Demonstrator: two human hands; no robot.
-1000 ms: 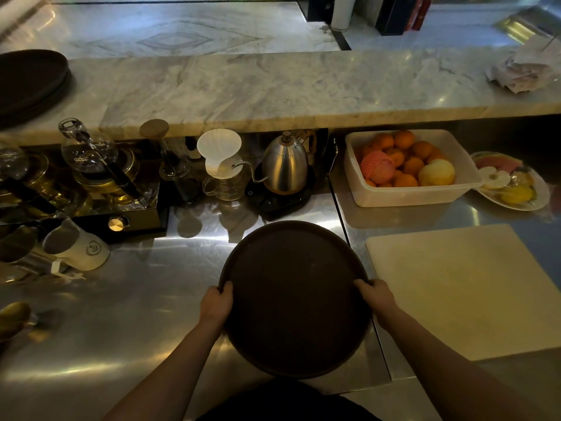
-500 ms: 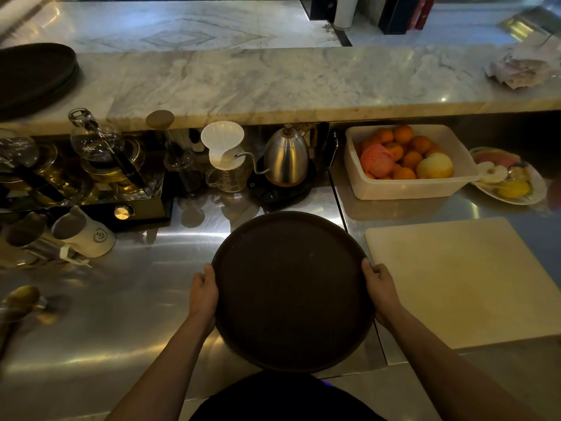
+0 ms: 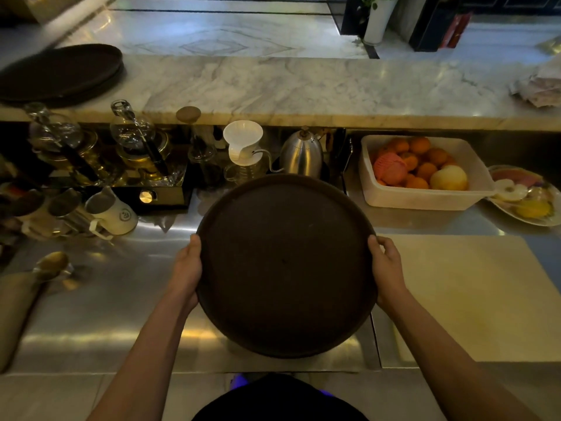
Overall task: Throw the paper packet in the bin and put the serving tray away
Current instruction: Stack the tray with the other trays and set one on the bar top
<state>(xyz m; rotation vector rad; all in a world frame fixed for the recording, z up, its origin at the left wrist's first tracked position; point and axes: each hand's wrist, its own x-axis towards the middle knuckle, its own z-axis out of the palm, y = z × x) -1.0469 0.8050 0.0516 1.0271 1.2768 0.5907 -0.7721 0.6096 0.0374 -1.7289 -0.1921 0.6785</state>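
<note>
A round dark brown serving tray (image 3: 285,265) is held level above the steel counter (image 3: 100,299), in the middle of the view. My left hand (image 3: 186,271) grips its left rim and my right hand (image 3: 387,268) grips its right rim. The tray's surface is bare. A stack of similar dark trays (image 3: 60,71) lies on the marble bar top (image 3: 303,86) at the far left. No paper packet or bin is in view.
Behind the tray stand a steel kettle (image 3: 302,154), a white dripper (image 3: 243,141), glass siphon brewers (image 3: 133,138) and cups (image 3: 112,211). To the right are a white tub of oranges (image 3: 422,199), a fruit plate (image 3: 528,199) and a pale cutting board (image 3: 473,296). Crumpled papers (image 3: 540,86) lie far right.
Both hands have lifted the tray a little higher and slid further forward along its rim. The view has shifted, bringing more of the marble bar top and tray stack into sight.
</note>
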